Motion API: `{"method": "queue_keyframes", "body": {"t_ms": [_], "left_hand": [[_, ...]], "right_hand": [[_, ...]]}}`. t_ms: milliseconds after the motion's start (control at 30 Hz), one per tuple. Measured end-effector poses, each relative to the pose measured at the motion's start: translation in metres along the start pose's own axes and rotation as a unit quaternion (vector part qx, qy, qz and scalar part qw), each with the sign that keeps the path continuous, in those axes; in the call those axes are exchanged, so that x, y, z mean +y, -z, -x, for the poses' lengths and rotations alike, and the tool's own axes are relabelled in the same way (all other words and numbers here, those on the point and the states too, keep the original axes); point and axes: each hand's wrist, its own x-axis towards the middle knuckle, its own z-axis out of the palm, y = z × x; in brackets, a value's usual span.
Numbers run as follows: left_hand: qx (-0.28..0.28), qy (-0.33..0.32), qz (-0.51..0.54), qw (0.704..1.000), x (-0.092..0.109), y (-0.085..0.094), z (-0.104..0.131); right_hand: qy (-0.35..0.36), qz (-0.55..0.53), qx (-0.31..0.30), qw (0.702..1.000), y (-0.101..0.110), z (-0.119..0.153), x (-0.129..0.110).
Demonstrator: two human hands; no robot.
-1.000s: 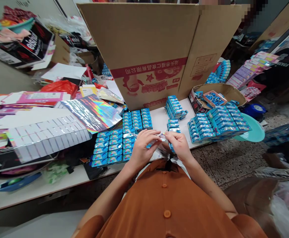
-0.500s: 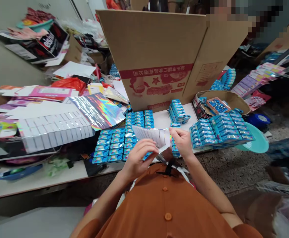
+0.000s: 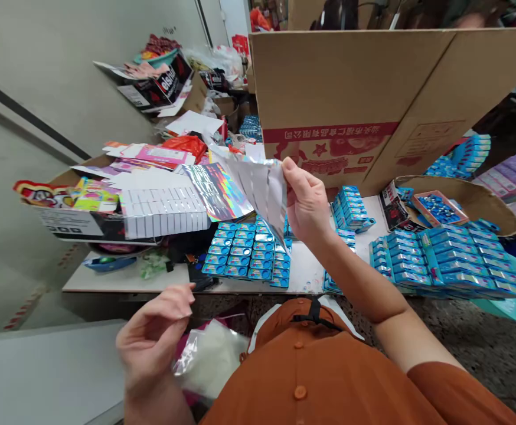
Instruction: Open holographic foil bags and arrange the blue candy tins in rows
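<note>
My right hand [image 3: 306,203] is raised over the table, pinching the corner of a shiny sticker sheet [image 3: 262,189] with pale printed rows. The sheet hangs to the left, slightly blurred. Low at the left, in front of the table edge, my left hand [image 3: 156,333] has its fingers curled in towards the thumb; whether a small thing is between them I cannot make out. Beneath the sheet, rows of small blue packs [image 3: 240,254] with round windows lie on the white table [image 3: 306,265]. A clear plastic bag [image 3: 216,357] lies near my left hand.
A large cardboard panel [image 3: 329,82] stands at the back of the table. Stacked blue packs [image 3: 453,260] and a box with small blue pieces [image 3: 439,206] are at the right. A rainbow foil sheet [image 3: 218,189] and a white label sheet [image 3: 165,212] lie left.
My hands have parted: the left let go of the sticker sheet and moved down left, while the right lifted the sheet upward. The view has swung left.
</note>
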Motion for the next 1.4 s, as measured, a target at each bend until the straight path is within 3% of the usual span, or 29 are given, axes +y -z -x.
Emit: {"method": "queue_keyframes", "body": {"t_ms": [100, 233, 367, 500, 600, 700, 833, 900, 967, 1067, 1133, 1267, 1400], "left_hand": [[0.027, 0.058, -0.089, 0.994, 0.003, 0.005, 0.007], [0.017, 0.166, -0.221, 0.961, -0.008, 0.002, 0.012], [-0.054, 0.184, -0.301, 0.934, -0.014, -0.007, 0.000], [-0.128, 0.138, -0.345, 0.920, -0.011, -0.022, -0.024], [-0.165, 0.116, -0.354, 0.913, -0.013, -0.033, -0.041], [-0.202, 0.105, -0.353, 0.907, -0.020, -0.045, -0.054], [-0.251, 0.079, -0.347, 0.900, -0.031, -0.061, -0.065], [-0.276, 0.065, -0.339, 0.897, -0.034, -0.069, -0.069], [-0.297, 0.050, -0.334, 0.893, -0.034, -0.076, -0.072], [-0.316, 0.021, -0.339, 0.886, -0.033, -0.084, -0.073], [-0.324, 0.003, -0.348, 0.880, -0.031, -0.089, -0.073], [-0.345, -0.027, -0.356, 0.868, -0.026, -0.098, -0.070], [-0.360, -0.059, -0.366, 0.856, -0.021, -0.108, -0.068]], "right_hand": [[-0.037, -0.067, 0.044, 0.996, -0.005, -0.023, 0.031], [-0.151, -0.144, 0.136, 0.969, 0.020, -0.032, 0.091], [-0.244, -0.079, 0.286, 0.923, 0.051, 0.004, 0.150], [-0.298, -0.008, 0.313, 0.902, 0.078, 0.050, 0.191], [-0.324, 0.055, 0.293, 0.898, 0.101, 0.065, 0.204], [-0.303, 0.124, 0.263, 0.908, 0.121, 0.064, 0.199], [-0.220, 0.190, 0.195, 0.937, 0.125, 0.052, 0.165], [-0.170, 0.208, 0.110, 0.957, 0.118, 0.047, 0.136], [-0.089, 0.239, -0.031, 0.967, 0.108, 0.045, 0.105], [0.050, 0.309, -0.203, 0.928, 0.096, 0.046, 0.064], [0.106, 0.352, -0.249, 0.896, 0.092, 0.049, 0.047], [0.174, 0.406, -0.288, 0.850, 0.090, 0.053, 0.040], [0.198, 0.457, -0.281, 0.820, 0.090, 0.057, 0.038]]}}
